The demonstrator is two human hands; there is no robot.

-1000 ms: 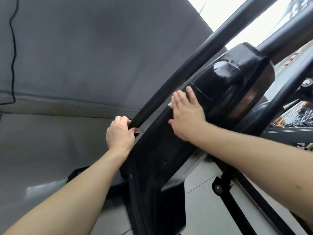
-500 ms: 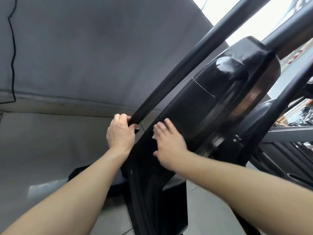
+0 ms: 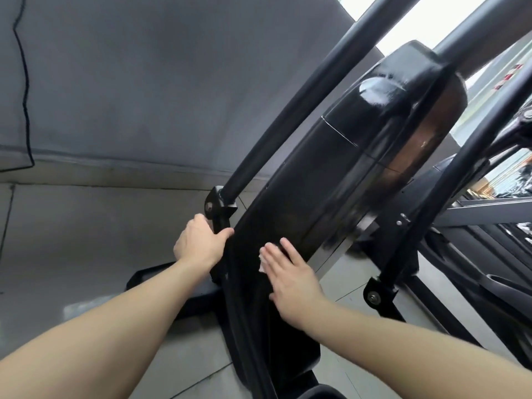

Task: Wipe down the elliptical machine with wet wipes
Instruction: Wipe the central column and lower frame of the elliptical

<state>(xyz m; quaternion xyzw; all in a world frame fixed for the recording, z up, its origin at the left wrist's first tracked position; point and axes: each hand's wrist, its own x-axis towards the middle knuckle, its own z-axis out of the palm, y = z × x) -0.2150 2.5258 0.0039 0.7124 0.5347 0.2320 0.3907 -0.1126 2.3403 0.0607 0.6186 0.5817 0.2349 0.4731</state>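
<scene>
1. Head view: the elliptical [image 3: 331, 182] fills the middle and right. Its glossy black shroud [image 3: 288, 220] rises at a tilt from bottom centre toward top right.
2. The left hand [image 3: 198, 246] grips the shroud's left edge, just below the bracket [image 3: 218, 205] at the foot of the left bar [image 3: 302, 96]. Its fingers curl out of sight behind the edge and its thumb lies across the front.
3. The right hand [image 3: 290, 275] lies flat on the lower shroud, fingers straight and close together. It clasps nothing and only presses the wipe against the surface.
4. The wipe [image 3: 262, 263] is white and mostly hidden under those fingers. A small crumpled bit shows at their left side, on the shroud between the two hands.
5. The right bar [image 3: 426, 220] slants down on the shroud's right to a bolted joint [image 3: 374, 296] near the floor [image 3: 86, 240].
6. The floor is pale tile and meets a grey wall [image 3: 144, 82] behind the machine. A thin black cable [image 3: 24, 82] hangs down the wall at far left.
</scene>
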